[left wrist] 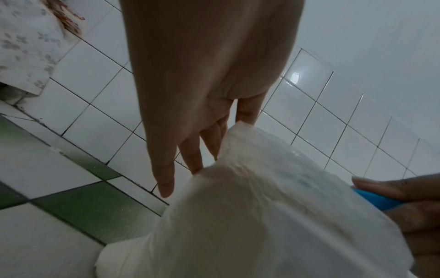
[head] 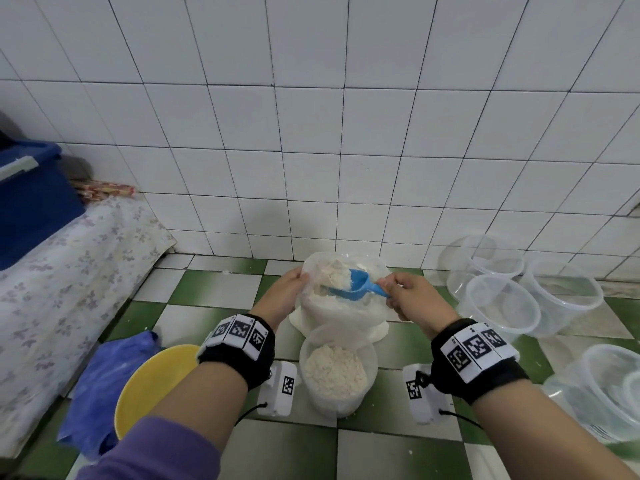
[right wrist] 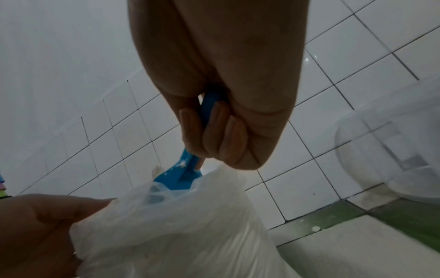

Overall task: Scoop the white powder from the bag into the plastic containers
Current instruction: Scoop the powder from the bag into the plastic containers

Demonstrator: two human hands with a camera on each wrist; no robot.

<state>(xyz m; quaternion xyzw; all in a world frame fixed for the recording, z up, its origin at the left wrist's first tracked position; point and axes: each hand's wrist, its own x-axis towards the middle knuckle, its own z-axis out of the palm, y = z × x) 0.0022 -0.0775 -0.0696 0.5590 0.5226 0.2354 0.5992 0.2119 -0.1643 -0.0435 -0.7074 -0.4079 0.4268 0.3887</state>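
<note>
The bag [head: 341, 306] of white powder [head: 332, 271] stands on the floor just below the centre of the head view, its mouth open. The left hand [head: 289, 289] pinches the bag's left rim, thumb on the near side and straight fingers [left wrist: 190, 156] on the outside, holding the mouth open. The right hand [head: 414, 296] is curled tightly round the handle of the blue scoop [head: 356, 284], whose bowl lies inside the bag mouth against the powder.

The receiving container [head: 337, 370] sits directly below the bag in the head view, touching its base, and is already partly filled. Empty containers [head: 502, 306] are stacked at the right edge of the frame.

Procedure for the current step, as judged from this position:
1. Keep the left pinch firm so the thin film does not fold over the scoop.
2. Drive the bowl under the powder, then level it before lifting; a heaped load is likely to spill.
3. Lift clear of the rim without snagging the plastic.
4. Carry the scoop low over the container below and tip slowly.
</note>
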